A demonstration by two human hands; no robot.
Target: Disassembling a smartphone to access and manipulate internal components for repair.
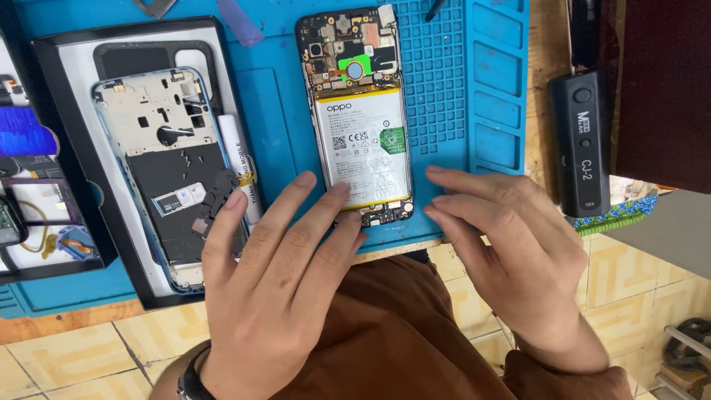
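The left hand (278, 274) lies open, fingertips on the lower end of the opened phone (361, 111); the right hand (503, 244), also open and empty, rests just beside its other edge on the blue mat (459, 89). Light, stiff, probably fragile with its board bare; best held by the side rims.

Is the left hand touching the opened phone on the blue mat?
Touching. In the head view, the left hand lays its fingertips on the lower end of the opened phone, over the battery's bottom edge, with no gap visible.
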